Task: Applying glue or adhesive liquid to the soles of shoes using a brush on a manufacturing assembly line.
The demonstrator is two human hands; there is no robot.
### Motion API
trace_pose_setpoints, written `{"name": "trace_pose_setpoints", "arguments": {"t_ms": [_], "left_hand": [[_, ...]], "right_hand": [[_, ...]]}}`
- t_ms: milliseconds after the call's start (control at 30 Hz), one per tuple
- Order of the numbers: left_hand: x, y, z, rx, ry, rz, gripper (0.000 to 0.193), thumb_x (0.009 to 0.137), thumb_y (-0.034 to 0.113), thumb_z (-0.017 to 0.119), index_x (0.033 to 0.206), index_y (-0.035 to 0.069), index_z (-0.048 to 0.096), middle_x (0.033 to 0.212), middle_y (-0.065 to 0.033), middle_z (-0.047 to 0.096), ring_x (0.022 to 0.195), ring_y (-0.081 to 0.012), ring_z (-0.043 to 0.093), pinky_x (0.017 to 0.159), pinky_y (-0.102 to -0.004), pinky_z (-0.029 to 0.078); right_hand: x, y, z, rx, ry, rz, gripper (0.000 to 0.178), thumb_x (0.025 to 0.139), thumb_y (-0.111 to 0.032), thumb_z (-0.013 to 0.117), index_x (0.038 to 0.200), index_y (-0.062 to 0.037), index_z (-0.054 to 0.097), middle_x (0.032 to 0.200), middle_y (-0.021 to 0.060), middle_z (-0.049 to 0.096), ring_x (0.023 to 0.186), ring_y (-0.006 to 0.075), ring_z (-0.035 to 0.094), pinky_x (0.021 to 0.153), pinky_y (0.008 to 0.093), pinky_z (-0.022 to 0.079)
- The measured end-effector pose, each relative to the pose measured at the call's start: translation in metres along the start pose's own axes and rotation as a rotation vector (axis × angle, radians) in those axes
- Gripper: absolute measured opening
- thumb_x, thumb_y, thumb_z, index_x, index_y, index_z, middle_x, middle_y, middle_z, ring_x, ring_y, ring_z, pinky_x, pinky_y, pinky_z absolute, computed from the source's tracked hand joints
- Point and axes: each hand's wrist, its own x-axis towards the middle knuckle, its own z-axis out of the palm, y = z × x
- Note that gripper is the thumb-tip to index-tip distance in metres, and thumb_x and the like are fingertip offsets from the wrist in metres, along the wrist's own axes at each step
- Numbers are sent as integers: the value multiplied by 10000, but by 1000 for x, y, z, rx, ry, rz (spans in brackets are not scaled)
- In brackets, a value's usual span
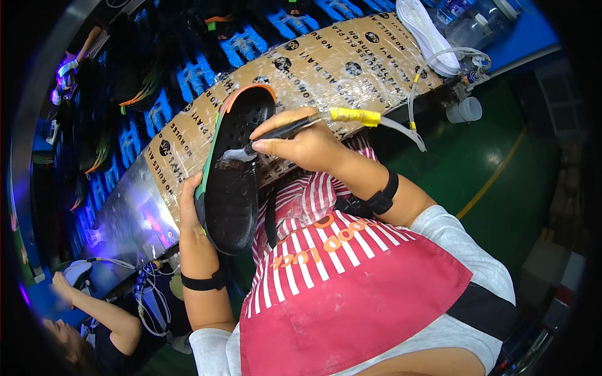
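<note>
A black shoe (231, 203) with an orange and green edge is tilted upright in front of me, its flat black face turned up and its wider end dotted with small holes. My left hand (190, 199) grips it along the left edge, the fingers hidden behind it. My right hand (304, 141) is closed round the dark handle of a brush (285, 130), which has yellow tape and a clear hose at its rear end. The whitish brush tip touches the middle of the black face, where a wet, pale smear shows.
Printed brown cardboard (320, 69) under shiny film covers the bench edge. Beyond it, blue racks (194, 78) carry dark shoes. A white sole (429, 37) lies at upper right near clear bottles (470, 31); a white cup (464, 110) hangs below. Another person (106, 313) works at lower left.
</note>
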Motion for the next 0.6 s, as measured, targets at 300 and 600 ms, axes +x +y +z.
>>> {"name": "trace_pose_setpoints", "arguments": {"t_ms": [300, 600], "left_hand": [[4, -7, 2, -146, -48, 37, 492, 801, 357, 415, 1112, -11, 516, 1005, -162, 600, 850, -270, 611, 764, -376, 506], [-11, 14, -1, -311, 78, 342, 643, 876, 514, 272, 1302, 36, 329, 1213, -163, 479, 1070, -292, 501, 920, -407, 402]], "right_hand": [[-4, -1, 6, -450, 30, -510, 227, 670, -55, 688, 888, -69, 628, 687, 74, 560, 568, 215, 551, 491, 298, 436], [2, -16, -2, -59, 8, -432, 242, 661, -30, 683, 899, -18, 645, 668, 97, 595, 557, 184, 558, 503, 270, 415]]}}
